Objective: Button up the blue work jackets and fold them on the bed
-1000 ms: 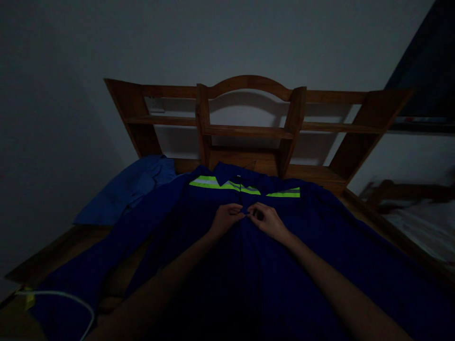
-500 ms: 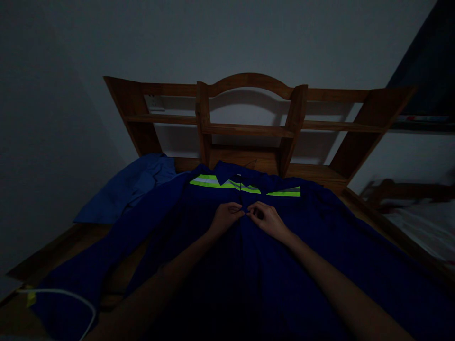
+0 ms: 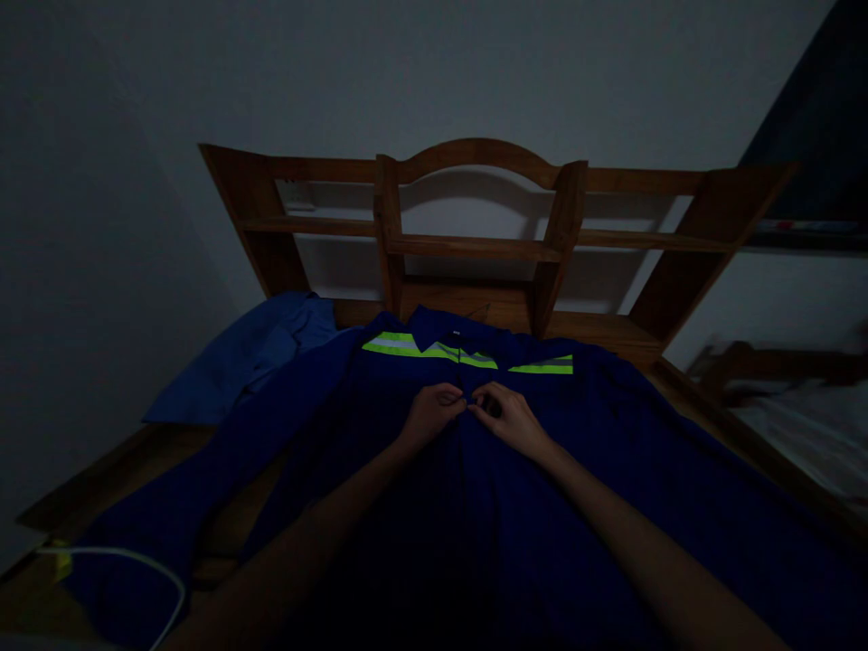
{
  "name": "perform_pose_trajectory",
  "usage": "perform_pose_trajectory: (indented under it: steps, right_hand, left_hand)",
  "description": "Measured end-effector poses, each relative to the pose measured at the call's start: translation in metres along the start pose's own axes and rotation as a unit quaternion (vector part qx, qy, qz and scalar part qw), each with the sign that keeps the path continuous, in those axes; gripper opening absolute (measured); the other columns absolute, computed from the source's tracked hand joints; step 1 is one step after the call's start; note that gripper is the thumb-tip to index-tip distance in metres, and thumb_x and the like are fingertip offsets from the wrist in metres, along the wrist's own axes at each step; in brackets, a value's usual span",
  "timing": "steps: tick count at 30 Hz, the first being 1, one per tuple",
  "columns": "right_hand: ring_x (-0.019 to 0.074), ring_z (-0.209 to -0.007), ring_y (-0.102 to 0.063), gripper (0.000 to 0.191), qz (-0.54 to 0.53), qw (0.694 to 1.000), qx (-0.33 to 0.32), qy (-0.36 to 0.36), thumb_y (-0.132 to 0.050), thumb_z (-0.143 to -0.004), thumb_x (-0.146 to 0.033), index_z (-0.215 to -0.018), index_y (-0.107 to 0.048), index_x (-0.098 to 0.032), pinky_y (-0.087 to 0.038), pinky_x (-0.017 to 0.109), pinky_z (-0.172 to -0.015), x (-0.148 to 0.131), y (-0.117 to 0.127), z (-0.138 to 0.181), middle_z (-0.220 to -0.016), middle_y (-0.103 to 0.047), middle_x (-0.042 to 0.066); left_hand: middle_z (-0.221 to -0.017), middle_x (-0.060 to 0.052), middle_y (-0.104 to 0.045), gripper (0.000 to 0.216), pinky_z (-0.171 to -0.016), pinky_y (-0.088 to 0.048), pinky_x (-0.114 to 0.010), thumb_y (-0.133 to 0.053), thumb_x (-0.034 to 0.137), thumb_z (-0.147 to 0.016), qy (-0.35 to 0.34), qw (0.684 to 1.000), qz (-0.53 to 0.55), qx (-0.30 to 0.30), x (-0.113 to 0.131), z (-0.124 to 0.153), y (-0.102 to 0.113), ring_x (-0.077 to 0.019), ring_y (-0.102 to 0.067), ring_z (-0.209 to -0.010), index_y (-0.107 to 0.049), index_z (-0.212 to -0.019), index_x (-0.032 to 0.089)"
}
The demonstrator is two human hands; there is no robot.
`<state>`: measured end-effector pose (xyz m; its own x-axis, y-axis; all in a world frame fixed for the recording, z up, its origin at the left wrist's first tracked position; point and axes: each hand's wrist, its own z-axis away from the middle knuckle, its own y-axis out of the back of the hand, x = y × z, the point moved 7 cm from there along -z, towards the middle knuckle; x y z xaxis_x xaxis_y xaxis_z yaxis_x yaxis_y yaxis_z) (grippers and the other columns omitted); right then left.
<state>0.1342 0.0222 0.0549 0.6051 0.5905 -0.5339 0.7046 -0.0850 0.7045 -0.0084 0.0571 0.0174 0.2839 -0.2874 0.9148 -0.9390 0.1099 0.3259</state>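
A dark blue work jacket [image 3: 542, 416] lies spread with its collar toward the wooden shelf unit. A yellow-green and silver reflective band [image 3: 391, 344] crosses its chest. At the front opening, just below the band, my left hand [image 3: 434, 411] pinches the jacket's edge with thumb and fingers. My right hand [image 3: 512, 418] is closed in a similar pinch right beside it, on the other side of the opening. The fingertips of both hands nearly meet. Dim light hides any small fastener between them.
Behind the jacket stands a wooden shelf unit [image 3: 475, 247] against the pale wall [image 3: 434, 72]. A lighter blue cloth [image 3: 237, 362] lies at the left. A white cord [image 3: 128, 553] curves over the sleeve at lower left. Whitish bedding [image 3: 806, 434] shows at the right.
Both hands stay at the jacket's front opening, with only a very slight shift of the fingers. The jacket lies as before.
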Motion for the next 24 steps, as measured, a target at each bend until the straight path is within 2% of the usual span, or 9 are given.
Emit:
perform_pose_trajectory:
  steps: [12, 16, 20, 24]
  right_hand:
    - [0.0087, -0.063, -0.050, 0.017, -0.011, 1.000, -0.013, 0.008, -0.056, -0.081, -0.027, -0.096, -0.054, -0.019, -0.039, 0.022, -0.060, 0.000, -0.005, 0.000, -0.086, -0.056, 0.000]
    - [0.0089, -0.063, -0.050, 0.015, 0.003, 1.000, -0.006, 0.008, -0.056, -0.080, -0.025, -0.092, -0.052, -0.019, -0.039, 0.022, -0.061, -0.001, -0.006, 0.000, -0.084, -0.055, 0.000]
    - [0.0091, -0.064, -0.050, 0.014, 0.012, 1.000, -0.010, 0.006, -0.056, -0.080, -0.025, -0.091, -0.052, -0.019, -0.040, 0.022, -0.061, 0.002, -0.009, 0.000, -0.083, -0.055, 0.000]
    - [0.0101, -0.066, -0.052, 0.023, 0.021, 0.999, -0.028, 0.005, -0.054, -0.083, -0.030, -0.103, -0.052, -0.019, -0.043, 0.023, -0.062, -0.002, -0.004, 0.000, -0.089, -0.056, 0.002]
  left_hand:
    - [-0.081, -0.001, -0.067, 0.016, -0.068, -0.047, -0.021, -0.060, 0.030, -0.075, -0.068, 0.994, -0.082, 0.013, 0.017, 0.006, 0.002, -0.0132, -0.063, -0.075, -0.064, -0.085, 0.018]
    - [-0.084, -0.003, -0.066, 0.017, -0.070, -0.047, -0.022, -0.058, 0.031, -0.077, -0.067, 0.994, -0.090, 0.014, 0.014, 0.005, 0.002, -0.0136, -0.062, -0.076, -0.062, -0.084, 0.017]
    - [-0.075, -0.002, -0.064, 0.016, -0.060, -0.045, -0.021, -0.056, 0.030, -0.078, -0.038, 0.998, -0.045, -0.027, 0.009, 0.001, -0.003, -0.0118, -0.060, -0.064, -0.058, -0.084, 0.015]
    - [-0.058, 0.002, -0.057, 0.015, -0.053, -0.040, -0.021, -0.055, 0.029, -0.078, -0.024, 0.997, -0.011, -0.069, 0.011, -0.001, -0.007, -0.0101, -0.055, -0.050, -0.054, -0.082, 0.014]
